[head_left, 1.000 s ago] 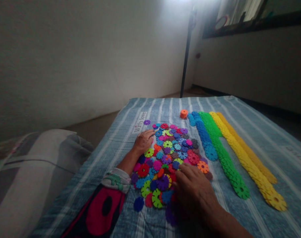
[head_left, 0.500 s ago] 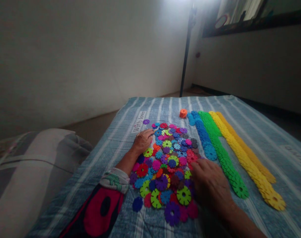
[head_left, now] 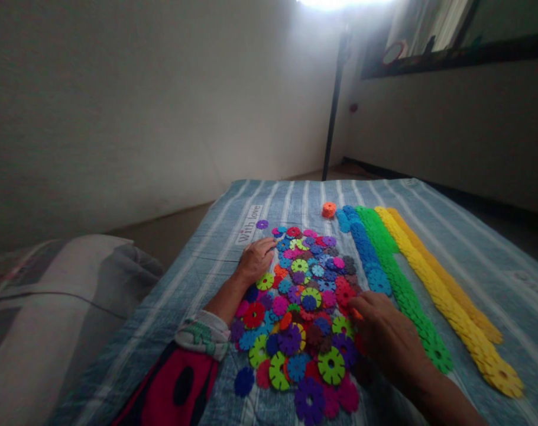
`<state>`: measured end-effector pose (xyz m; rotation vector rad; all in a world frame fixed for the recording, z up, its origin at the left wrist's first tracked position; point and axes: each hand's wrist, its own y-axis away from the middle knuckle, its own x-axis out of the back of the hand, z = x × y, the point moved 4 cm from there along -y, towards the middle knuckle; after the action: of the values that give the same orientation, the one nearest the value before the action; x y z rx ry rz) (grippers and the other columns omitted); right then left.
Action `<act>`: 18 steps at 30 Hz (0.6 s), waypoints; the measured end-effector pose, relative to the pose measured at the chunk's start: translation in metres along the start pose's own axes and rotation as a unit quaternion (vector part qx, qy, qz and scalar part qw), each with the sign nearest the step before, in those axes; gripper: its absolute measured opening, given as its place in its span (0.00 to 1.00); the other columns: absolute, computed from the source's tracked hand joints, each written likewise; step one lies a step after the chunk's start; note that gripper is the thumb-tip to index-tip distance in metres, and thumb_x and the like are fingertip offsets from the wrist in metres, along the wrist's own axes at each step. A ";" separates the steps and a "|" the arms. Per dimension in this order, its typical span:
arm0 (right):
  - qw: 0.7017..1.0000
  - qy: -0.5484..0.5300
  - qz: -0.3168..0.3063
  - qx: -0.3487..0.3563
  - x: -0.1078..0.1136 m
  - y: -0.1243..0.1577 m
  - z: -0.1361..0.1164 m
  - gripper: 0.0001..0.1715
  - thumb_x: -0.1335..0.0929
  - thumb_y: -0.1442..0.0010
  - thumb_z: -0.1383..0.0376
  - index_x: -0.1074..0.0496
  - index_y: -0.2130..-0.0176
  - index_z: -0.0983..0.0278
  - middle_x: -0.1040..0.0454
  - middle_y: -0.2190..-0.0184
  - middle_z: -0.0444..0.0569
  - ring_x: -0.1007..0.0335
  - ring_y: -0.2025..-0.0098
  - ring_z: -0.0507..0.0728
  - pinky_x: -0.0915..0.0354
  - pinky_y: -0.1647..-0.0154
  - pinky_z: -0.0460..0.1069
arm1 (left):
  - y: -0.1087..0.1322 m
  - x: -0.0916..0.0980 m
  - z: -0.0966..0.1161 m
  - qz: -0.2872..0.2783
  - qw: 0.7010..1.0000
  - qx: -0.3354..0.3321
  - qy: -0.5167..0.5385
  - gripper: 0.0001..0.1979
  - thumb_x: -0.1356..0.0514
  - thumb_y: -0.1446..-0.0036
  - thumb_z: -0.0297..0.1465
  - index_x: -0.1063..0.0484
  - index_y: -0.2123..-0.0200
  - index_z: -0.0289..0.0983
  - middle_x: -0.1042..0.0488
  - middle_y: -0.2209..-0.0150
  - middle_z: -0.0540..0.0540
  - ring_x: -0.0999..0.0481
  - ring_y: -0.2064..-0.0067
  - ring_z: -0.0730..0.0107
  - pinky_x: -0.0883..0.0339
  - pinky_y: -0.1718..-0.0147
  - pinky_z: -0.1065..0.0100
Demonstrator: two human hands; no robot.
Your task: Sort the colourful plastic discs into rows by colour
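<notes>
A mixed pile of notched, flower-shaped plastic discs (head_left: pixel 300 265) in many colours lies on the striped cloth. My left hand (head_left: pixel 256 259) rests along the pile's left edge, palm down, its fingers stretched out toward a blue disc. Over the right side of the pile, my right hand (head_left: pixel 384 331) is closed in a pinch, with a bit of an orange disc (head_left: pixel 356 314) showing at the fingertips. The rest of that disc is hidden by the hand. Red discs (head_left: pixel 343 291) lie right beside those fingers.
Overlapping rows of blue (head_left: pixel 362 242), green (head_left: pixel 408 296) and yellow discs (head_left: pixel 446 302) run along the right. A short orange stack (head_left: pixel 329 210) stands at the back. One purple disc (head_left: pixel 262 225) lies apart. Grey bedding (head_left: pixel 83 278) is at left; a lamp stand (head_left: pixel 334 106) rises behind.
My right hand has shifted slightly right and down, and orange now shows at its fingertips. My left hand has hardly moved. The view has tipped up a little.
</notes>
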<state>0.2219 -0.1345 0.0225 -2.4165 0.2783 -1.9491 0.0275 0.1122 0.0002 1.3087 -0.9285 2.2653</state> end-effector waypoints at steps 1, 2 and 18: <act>1.000 -0.003 0.009 0.006 0.000 0.000 0.001 0.11 0.37 0.40 0.73 0.26 0.65 0.60 0.27 0.65 0.49 0.31 0.62 0.59 0.42 0.66 0.50 | 0.000 0.000 0.000 0.001 1.000 0.002 0.000 0.17 0.48 0.44 0.28 0.24 0.54 0.38 0.26 0.47 0.43 0.27 0.45 0.63 0.36 0.42 0.58; 1.000 -0.005 0.021 0.011 0.000 0.000 0.001 0.10 0.36 0.40 0.72 0.27 0.66 0.60 0.27 0.66 0.49 0.32 0.63 0.58 0.42 0.67 0.49 | 0.000 0.000 -0.001 0.002 1.000 0.003 0.000 0.17 0.47 0.44 0.28 0.24 0.55 0.38 0.26 0.47 0.43 0.27 0.45 0.63 0.36 0.42 0.58; 0.997 -0.010 -0.037 0.072 0.002 -0.008 0.008 0.13 0.35 0.45 0.70 0.27 0.59 0.59 0.26 0.59 0.51 0.29 0.61 0.58 0.37 0.64 0.50 | 0.002 -0.002 -0.001 0.005 1.000 0.003 0.005 0.16 0.46 0.44 0.28 0.24 0.55 0.40 0.25 0.47 0.44 0.27 0.45 0.63 0.36 0.42 0.57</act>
<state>0.2308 -0.1274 0.0236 -2.3855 0.0451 -1.8986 0.0269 0.1112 -0.0026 1.2968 -0.9280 2.2827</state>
